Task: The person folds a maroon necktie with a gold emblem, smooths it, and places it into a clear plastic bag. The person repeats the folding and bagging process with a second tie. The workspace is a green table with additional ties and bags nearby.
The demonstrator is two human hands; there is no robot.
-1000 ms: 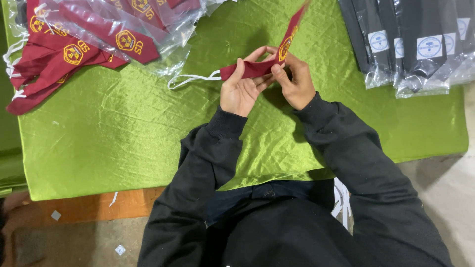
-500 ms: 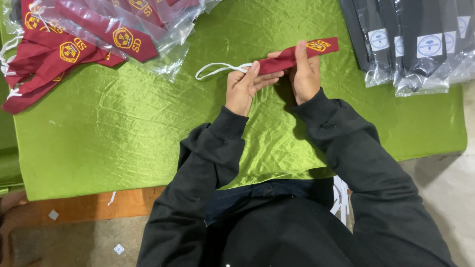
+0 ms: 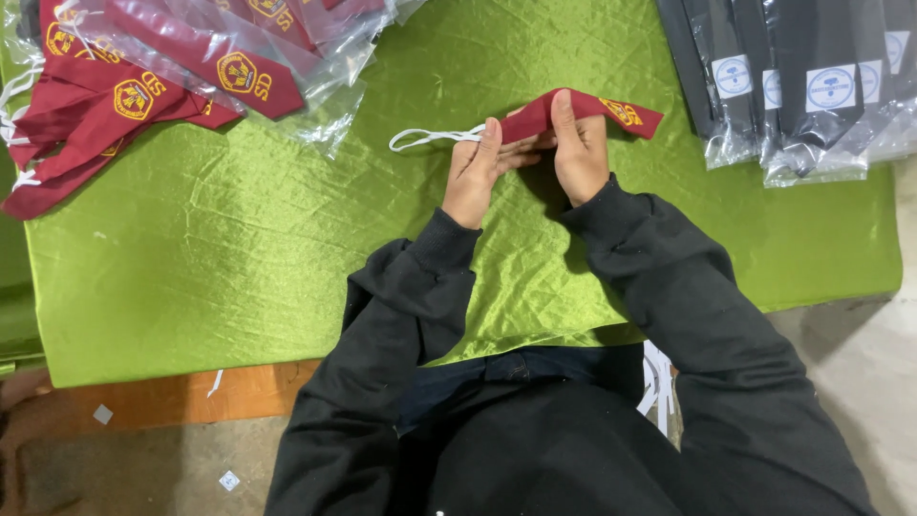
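right now your left hand and right hand both pinch the soft, light maroon tie just above the green surface, so hold its folded middle, not the floppy white loop.

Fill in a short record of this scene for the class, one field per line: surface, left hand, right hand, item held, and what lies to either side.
Surface: wrinkled green satin cloth covering the table
Left hand: grips the near end of the item, beside the white loop
Right hand: fingers laid over the item's middle
Item held: maroon tie with a yellow emblem and a white elastic loop, lying flat
Far left: pile of maroon ties, some in clear bags
Far right: dark ties in clear bags with round labels
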